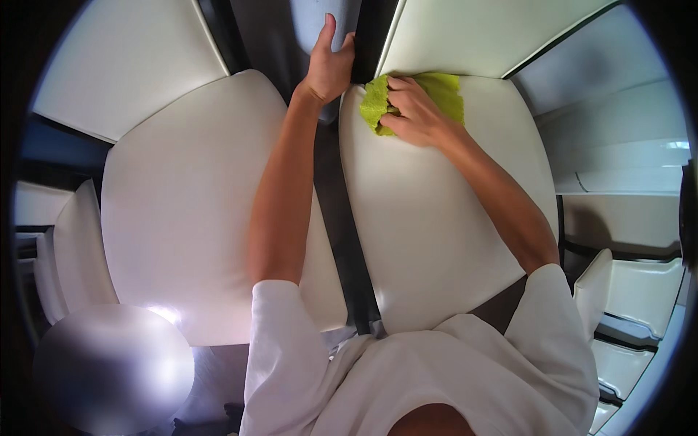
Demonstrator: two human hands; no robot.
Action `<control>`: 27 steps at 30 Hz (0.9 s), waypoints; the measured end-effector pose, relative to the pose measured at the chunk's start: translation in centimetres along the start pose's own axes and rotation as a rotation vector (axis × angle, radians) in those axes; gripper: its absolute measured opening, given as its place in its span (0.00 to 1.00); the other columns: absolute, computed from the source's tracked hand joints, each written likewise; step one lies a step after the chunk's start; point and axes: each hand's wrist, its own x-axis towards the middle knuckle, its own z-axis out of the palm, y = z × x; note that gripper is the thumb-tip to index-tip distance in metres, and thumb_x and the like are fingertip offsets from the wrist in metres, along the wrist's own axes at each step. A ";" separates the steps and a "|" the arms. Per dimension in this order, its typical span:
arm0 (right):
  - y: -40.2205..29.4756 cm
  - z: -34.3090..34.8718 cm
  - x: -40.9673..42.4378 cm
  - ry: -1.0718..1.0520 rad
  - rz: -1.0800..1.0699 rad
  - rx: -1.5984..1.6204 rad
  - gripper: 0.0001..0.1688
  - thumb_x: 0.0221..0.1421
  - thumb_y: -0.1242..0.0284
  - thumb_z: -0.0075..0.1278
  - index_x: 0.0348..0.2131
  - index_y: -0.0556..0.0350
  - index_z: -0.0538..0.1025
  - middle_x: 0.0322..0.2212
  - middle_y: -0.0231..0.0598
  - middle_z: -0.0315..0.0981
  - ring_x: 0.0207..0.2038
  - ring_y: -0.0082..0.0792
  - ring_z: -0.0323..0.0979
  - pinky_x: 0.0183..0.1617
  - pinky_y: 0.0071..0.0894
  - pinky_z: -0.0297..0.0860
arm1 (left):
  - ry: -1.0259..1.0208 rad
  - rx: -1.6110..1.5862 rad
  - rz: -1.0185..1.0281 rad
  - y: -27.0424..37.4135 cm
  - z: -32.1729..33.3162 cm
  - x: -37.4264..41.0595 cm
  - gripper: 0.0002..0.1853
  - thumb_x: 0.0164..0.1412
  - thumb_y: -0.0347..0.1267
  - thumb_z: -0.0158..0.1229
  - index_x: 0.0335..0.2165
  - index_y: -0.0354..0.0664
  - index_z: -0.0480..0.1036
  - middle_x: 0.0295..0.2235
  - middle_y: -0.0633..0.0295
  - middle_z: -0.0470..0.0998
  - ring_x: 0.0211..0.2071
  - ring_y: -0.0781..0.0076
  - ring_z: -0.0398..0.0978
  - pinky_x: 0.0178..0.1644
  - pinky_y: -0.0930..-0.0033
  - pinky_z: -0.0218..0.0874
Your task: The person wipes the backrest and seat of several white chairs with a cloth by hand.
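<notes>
Two white padded chair seats lie side by side before me, the left seat [185, 218] and the right seat [436, 229]. My right hand [411, 111] presses a yellow-green cloth [444, 98] onto the rear of the right seat, close to its white backrest [452, 38]. Part of the cloth is bunched under my curled fingers; the rest spreads flat beyond them. My left hand [331, 68] grips the dark post [371, 41] at the left side of that backrest, thumb pointing up. Its fingertips are hidden by the post.
Another white backrest [136, 60] rises behind the left seat. A dark gap [341, 229] runs between the seats. More white chairs [641, 294] stand at the right, others [79, 245] at the left. A blurred round shape [114, 370] covers the lower left; I cannot tell what it is.
</notes>
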 end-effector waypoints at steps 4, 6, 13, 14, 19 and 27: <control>-1.0 -1.1 -0.4 -0.025 -0.092 0.154 0.09 0.42 0.75 0.45 0.25 0.62 0.74 0.36 0.48 0.67 0.44 0.49 0.63 0.52 0.43 0.58 | 0.351 0.450 0.199 -1.0 2.8 -0.7 0.51 0.53 0.68 0.42 0.55 0.32 0.62 0.45 0.57 0.72 0.46 0.68 0.68 0.51 0.78 0.58; -2.2 -1.9 -0.4 -0.014 -0.135 0.247 0.11 0.42 0.76 0.43 0.29 0.62 0.72 0.39 0.48 0.65 0.45 0.50 0.61 0.54 0.44 0.57 | 0.367 0.511 0.214 -0.9 3.0 -0.8 0.51 0.53 0.69 0.41 0.56 0.33 0.61 0.48 0.57 0.71 0.48 0.68 0.67 0.54 0.78 0.55; -5.2 -5.0 -8.3 -0.066 0.194 0.760 0.20 0.47 0.72 0.43 0.40 0.66 0.71 0.42 0.47 0.66 0.43 0.41 0.65 0.47 0.33 0.61 | 0.559 0.700 0.236 -1.2 2.5 -0.5 0.60 0.49 0.74 0.34 0.61 0.31 0.48 0.58 0.56 0.61 0.58 0.67 0.57 0.63 0.74 0.42; -5.5 -5.5 -10.2 -0.086 0.266 0.778 0.22 0.46 0.71 0.44 0.41 0.66 0.71 0.43 0.48 0.66 0.44 0.42 0.65 0.48 0.34 0.61 | 0.436 0.746 0.232 -1.3 2.8 -0.5 0.61 0.49 0.74 0.33 0.62 0.31 0.46 0.60 0.55 0.58 0.59 0.66 0.55 0.64 0.72 0.39; -7.6 -8.8 -16.6 -0.120 0.042 0.442 0.31 0.39 0.68 0.47 0.45 0.66 0.70 0.47 0.51 0.65 0.49 0.51 0.63 0.55 0.40 0.59 | 0.349 0.869 0.272 -1.4 1.8 0.6 0.60 0.51 0.73 0.29 0.62 0.30 0.45 0.63 0.54 0.51 0.64 0.65 0.47 0.66 0.70 0.30; -9.4 -0.1 -7.5 0.092 0.336 -0.366 0.47 0.42 0.46 0.55 0.50 0.68 0.68 0.55 0.58 0.58 0.62 0.55 0.50 0.65 0.50 0.47 | 0.559 1.413 0.392 2.3 3.4 -1.7 0.57 0.53 0.72 0.20 0.61 0.35 0.53 0.62 0.48 0.55 0.64 0.54 0.48 0.66 0.51 0.33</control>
